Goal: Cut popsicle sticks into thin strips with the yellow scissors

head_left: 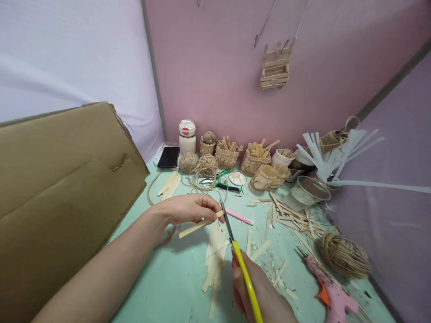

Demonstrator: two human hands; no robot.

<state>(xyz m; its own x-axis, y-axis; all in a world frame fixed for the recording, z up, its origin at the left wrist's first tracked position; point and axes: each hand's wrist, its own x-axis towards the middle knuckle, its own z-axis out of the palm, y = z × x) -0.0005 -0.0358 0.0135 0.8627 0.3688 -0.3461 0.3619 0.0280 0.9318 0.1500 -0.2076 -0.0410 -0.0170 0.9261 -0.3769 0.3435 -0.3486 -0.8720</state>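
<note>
My left hand is closed on a thin pale wooden strip, which sticks out to the lower left under the fingers. My right hand grips yellow-handled scissors. Their metal blades point up and away, meeting the strip's right end close to my left fingertips. Below the hands, several flat pale wood strips lie on the light green table. Just behind the blades rests a pink pen-like tool.
Cardboard stands at the left. Twine, green-handled pliers and stick-filled baskets line the back. At right are loose sticks, a plastic cup, a twine bundle and a pink glue gun.
</note>
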